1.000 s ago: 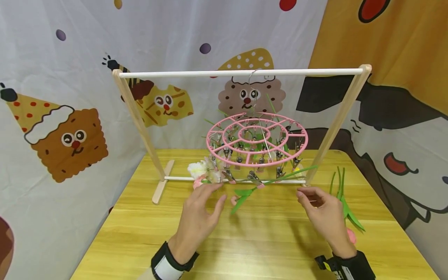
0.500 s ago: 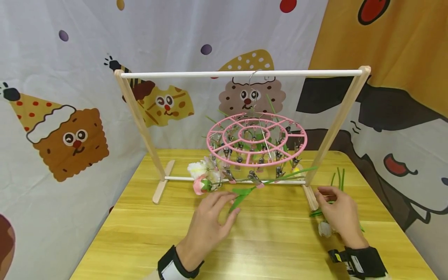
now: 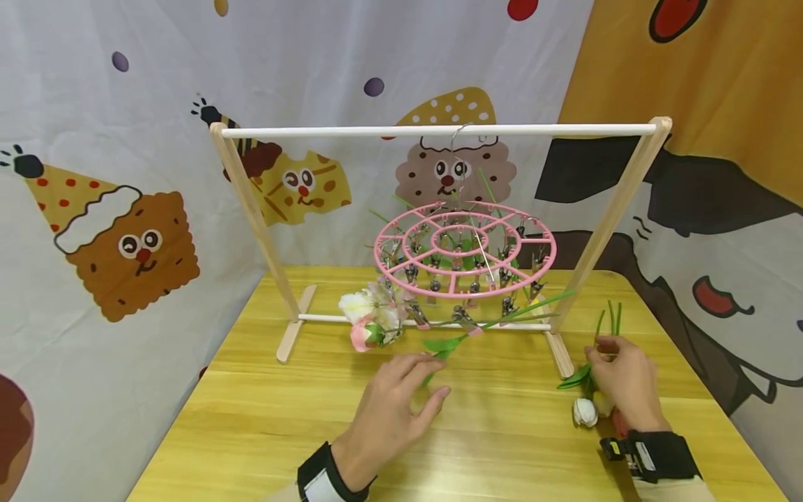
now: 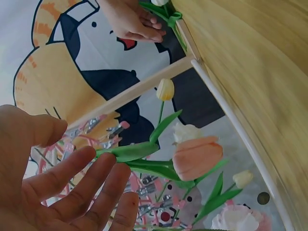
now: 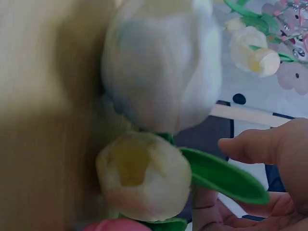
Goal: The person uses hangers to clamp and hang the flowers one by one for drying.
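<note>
My left hand (image 3: 398,411) is below the pink round clip hanger (image 3: 453,291), with fingers extended at the leaves of a clipped tulip. In the left wrist view its fingertips touch a green leaf (image 4: 130,152) beside the peach tulip bloom (image 4: 198,159). At the right of the table, my right hand (image 3: 629,383) is over several loose tulips, among them a white tulip (image 3: 585,413). The right wrist view shows that white bloom and a pale yellow tulip (image 5: 144,178) close up, with a leaf (image 5: 226,175) between thumb and fingers, which stand apart.
A wooden rack (image 3: 611,209) with a white top bar (image 3: 351,132) carries the hanger. Pink and white flowers (image 3: 365,333) hang at its left side. Its right foot (image 3: 560,357) stands near the loose tulips. A printed cloth (image 3: 314,63) covers the back.
My left hand has moved right, away from the pink flower to the clipped tulip's leaves. My right hand has moved right, over the loose tulips, uncovering the white one.
</note>
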Motion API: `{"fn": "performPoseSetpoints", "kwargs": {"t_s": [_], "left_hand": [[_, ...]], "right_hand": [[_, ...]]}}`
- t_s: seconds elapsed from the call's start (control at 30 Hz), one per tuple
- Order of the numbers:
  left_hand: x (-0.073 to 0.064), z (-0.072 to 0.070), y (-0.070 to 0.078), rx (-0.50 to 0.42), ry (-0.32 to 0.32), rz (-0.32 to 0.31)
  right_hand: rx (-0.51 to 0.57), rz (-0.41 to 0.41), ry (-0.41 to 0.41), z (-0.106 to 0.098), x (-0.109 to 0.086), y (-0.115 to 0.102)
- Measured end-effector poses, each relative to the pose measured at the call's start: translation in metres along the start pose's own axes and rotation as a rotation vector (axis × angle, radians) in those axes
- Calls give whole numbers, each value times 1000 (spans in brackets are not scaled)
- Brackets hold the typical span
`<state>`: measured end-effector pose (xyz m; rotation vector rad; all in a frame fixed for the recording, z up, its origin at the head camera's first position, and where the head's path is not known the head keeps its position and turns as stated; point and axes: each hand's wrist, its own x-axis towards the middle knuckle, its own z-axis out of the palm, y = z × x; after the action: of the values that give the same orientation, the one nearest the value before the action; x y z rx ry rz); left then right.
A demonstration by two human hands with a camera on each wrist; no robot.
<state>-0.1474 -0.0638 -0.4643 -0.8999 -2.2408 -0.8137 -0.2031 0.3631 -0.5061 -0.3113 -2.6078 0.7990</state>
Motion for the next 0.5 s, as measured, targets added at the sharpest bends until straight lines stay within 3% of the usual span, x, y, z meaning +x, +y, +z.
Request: {"fn": "performPoseSetpoints", "kwargs": {"t_s": [0.17,0.37,0.5], "left_hand": [[0,5,5,-8,-35,9],[3,11,11,21,-28,69],[5,16,15,49,-26,105]], "right_hand": [[-47,23,-52,2,9,7],[-80,-21,-99,4,15,16],[-83,1,-132,5,21,18]]}}
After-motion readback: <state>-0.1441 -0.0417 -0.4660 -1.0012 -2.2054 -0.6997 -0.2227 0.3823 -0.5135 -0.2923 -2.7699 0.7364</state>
